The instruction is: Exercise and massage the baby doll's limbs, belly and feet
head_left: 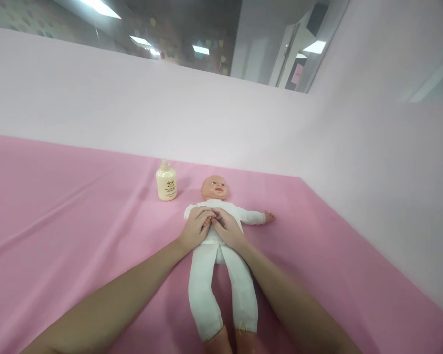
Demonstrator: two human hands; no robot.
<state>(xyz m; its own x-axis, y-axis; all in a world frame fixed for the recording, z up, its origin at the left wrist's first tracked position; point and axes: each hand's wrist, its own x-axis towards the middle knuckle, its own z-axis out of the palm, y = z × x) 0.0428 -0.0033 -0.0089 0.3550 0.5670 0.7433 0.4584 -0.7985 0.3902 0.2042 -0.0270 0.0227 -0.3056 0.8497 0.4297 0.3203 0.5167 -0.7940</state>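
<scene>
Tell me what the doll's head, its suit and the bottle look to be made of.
Doll's head: smooth, slightly glossy, likely vinyl or plastic. Suit: white matte cloth, soft and wrinkled, probably stuffed. Bottle: cream plastic by its even sheen, printed label. Both hands rest on the chest.

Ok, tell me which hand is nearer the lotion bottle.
Left. The left hand rests on the doll's chest, on the side toward the lotion bottle. The right hand lies beside it on the chest, farther from the bottle.
</scene>
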